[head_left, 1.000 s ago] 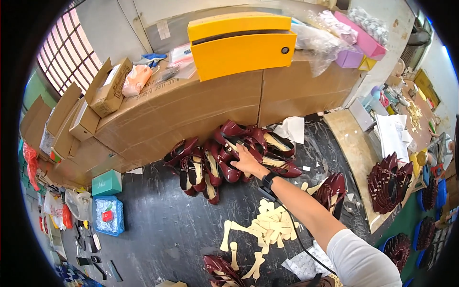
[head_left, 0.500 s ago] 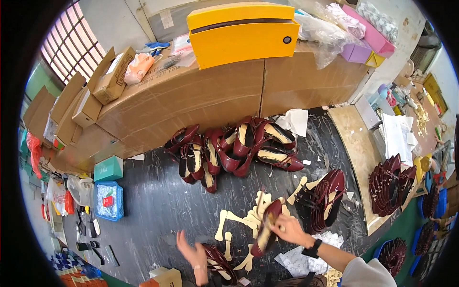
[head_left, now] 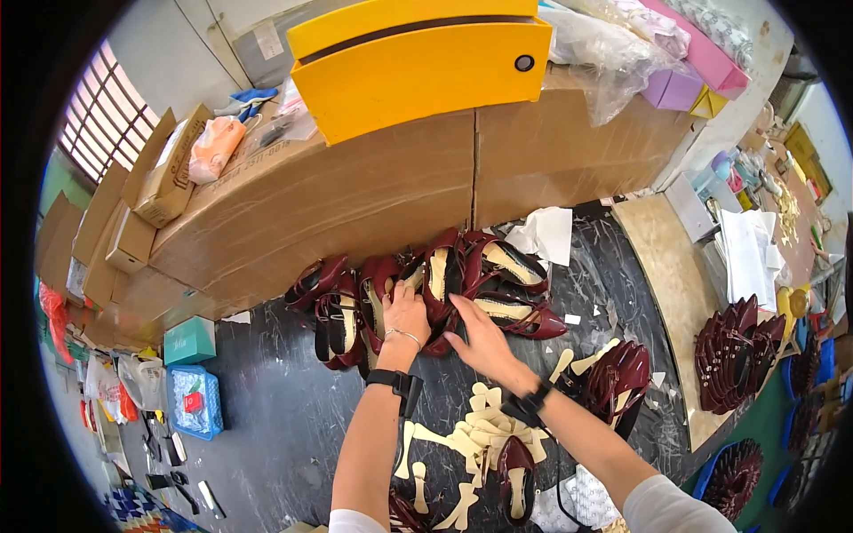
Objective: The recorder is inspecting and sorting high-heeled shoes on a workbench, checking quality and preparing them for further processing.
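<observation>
Several dark red strap shoes with cream insoles lie in a cluster at the far middle of the black table. My left hand [head_left: 406,315] reaches over a dark red shoe [head_left: 376,280] there, fingers stretched forward; their tips are partly lost among the shoes. Beside it my right hand [head_left: 489,342] is open, its thumb apart, fingertips against the side of another dark red shoe [head_left: 438,275]. Nearer me, a single dark red shoe [head_left: 515,480] lies by a heap of cream insole pieces [head_left: 489,422]. Part of another shoe [head_left: 404,513] shows at the lower edge.
Stacked dark red shoes [head_left: 619,377] stand right of the insole pieces, with more shoes [head_left: 737,351] on the beige board farther right. A cardboard wall [head_left: 329,204] bounds the table's far side, topped by a yellow box [head_left: 422,75]. A blue basket [head_left: 194,404] sits left.
Both hands have moved forward to the far shoes. The shoe that my right hand held now lies on the table by the insole pieces, released. The view has shifted slightly.
</observation>
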The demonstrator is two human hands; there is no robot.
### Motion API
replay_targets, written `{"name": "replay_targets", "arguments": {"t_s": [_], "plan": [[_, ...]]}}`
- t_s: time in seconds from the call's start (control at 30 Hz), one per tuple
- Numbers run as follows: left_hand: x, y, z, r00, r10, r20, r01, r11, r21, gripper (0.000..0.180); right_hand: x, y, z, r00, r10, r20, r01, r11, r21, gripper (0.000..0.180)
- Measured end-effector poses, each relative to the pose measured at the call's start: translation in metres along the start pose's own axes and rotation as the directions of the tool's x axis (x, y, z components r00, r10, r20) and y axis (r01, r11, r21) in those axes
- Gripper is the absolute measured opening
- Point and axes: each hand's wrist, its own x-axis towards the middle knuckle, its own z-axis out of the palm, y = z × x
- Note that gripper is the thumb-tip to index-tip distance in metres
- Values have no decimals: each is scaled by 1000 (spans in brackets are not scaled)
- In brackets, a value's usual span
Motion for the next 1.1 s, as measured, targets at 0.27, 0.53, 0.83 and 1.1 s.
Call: {"name": "replay_targets", "arguments": {"t_s": [0.27, 0.53, 0.83, 1.1], "plan": [[-40, 30, -18, 997, -8, 72, -12, 962, 272, 14, -31, 18, -7, 989, 116, 88, -116, 993, 1, 27], [-181, 14, -41, 962, -11, -273, -79, 945, -316, 10, -197, -41, -100, 937, 284, 202, -345, 837, 425, 19], [-369, 42, -96, 856, -485, -178, 71, 453, -889, 14, -258, -95, -154, 908, 373, 189, -411, 707, 576, 11], [-472, 49, -54, 691, -530, -491, 184, 787, -589, 14, -282, -133, -154, 934, 265, 241, -353, 790, 501, 12]]}}
